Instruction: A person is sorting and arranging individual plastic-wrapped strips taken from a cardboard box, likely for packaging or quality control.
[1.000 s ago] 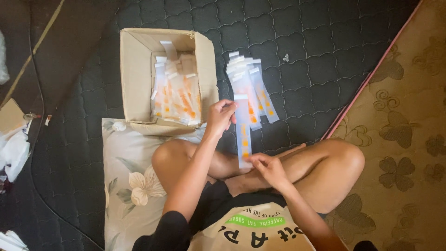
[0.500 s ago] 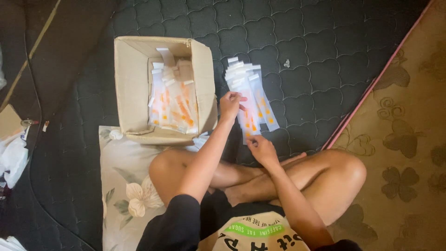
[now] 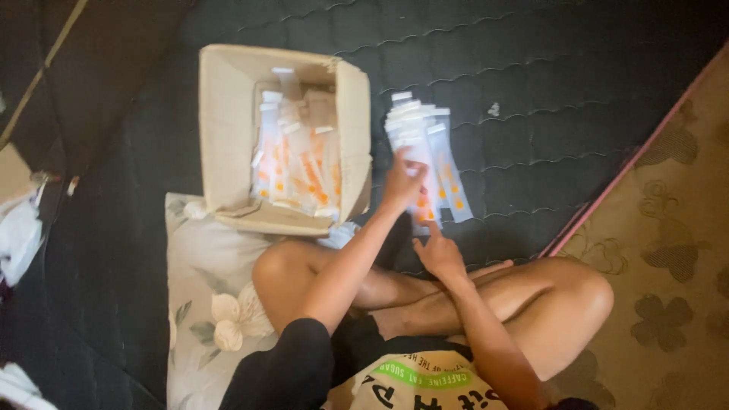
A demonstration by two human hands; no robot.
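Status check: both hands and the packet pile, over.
Left hand flat on packet pile, right hand fingertip at pile's near end. Neither grip closed. Pile lies on dark mat beside cardboard box. Nothing in the way.

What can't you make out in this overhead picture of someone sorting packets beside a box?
- Lower packets in the pile, head view: covered by upper ones and the left hand.
- Print on the packets: blurred, too small.
- Box bottom: hidden under packets.
- Right hand fingertip contact: unclear.

We see the box (image 3: 282, 144) left of the packet stack (image 3: 427, 156), more packets (image 3: 300, 163) inside it, box partly on the pillow (image 3: 205, 296), both hands (image 3: 402, 182) at the stack.
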